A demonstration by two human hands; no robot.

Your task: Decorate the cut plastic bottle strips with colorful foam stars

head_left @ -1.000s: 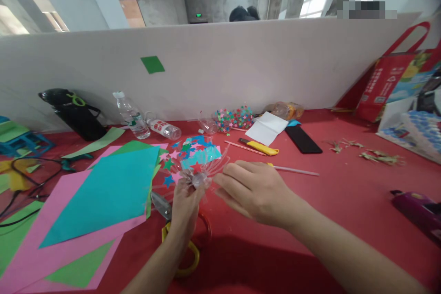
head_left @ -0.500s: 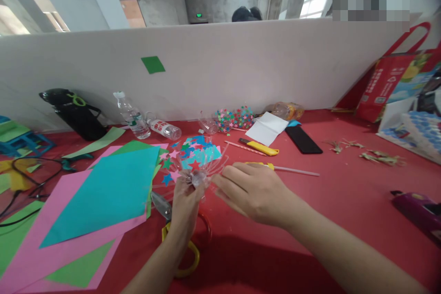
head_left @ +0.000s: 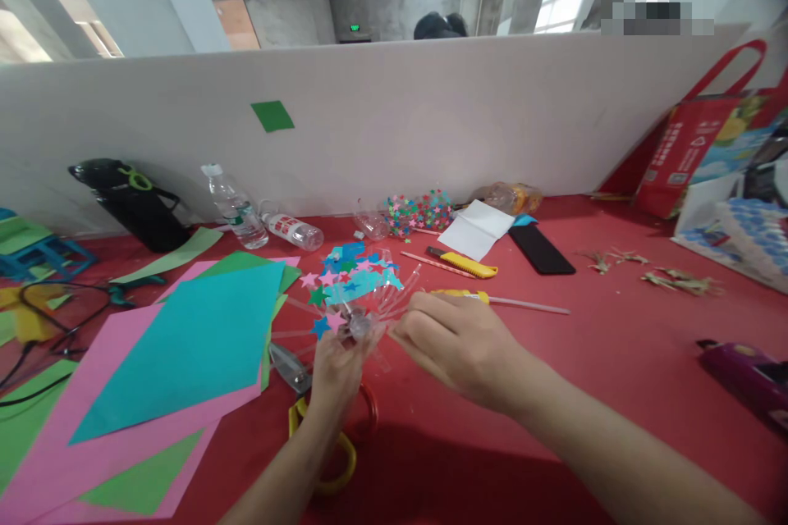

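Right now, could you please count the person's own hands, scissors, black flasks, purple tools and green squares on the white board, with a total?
Left hand and right hand: 2
Scissors: 1
Black flask: 1
Purple tool: 1
Green square: 1
Total: 6

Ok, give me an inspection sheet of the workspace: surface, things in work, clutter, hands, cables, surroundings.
Surface: red tabletop, crowded at the left and back.
Things in work: clear plastic piece with splayed strips; star cutouts about it, attachment unclear.
Clutter: scissors partly under the left forearm; coloured sheets, yellow cutter, water bottles.
Hands: left grips the plastic; right close beside it, its grip unclear.
Cables: black cable, far left.
Surroundings: white partition; person beyond it.
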